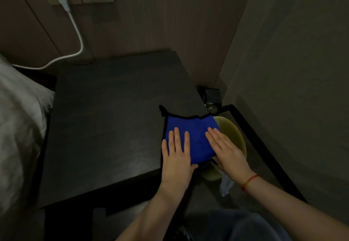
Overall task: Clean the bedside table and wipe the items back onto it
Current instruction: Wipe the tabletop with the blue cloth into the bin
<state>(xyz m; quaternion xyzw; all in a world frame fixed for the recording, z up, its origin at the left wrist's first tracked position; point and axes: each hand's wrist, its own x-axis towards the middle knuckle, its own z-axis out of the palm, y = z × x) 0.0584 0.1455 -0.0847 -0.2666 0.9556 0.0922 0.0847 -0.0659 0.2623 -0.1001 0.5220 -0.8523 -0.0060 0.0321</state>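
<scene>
A blue cloth with black edging (190, 133) lies folded on the front right corner of the dark bedside table (113, 118). My left hand (176, 153) rests flat on the cloth's left part, fingers slightly apart. My right hand (225, 149) presses flat on the cloth's right edge, which overhangs the table. Under that hand, off the table's right side, sits a yellow-green plate (237, 137). Neither hand grips the cloth.
A white plug and cable (75, 31) hang from the wall socket at the back left. A pale pillow (17, 127) lies left of the table. A black-framed low stand (264, 146) holds the plate; a small dark object (211, 95) and clear plastic (225, 185) lie nearby.
</scene>
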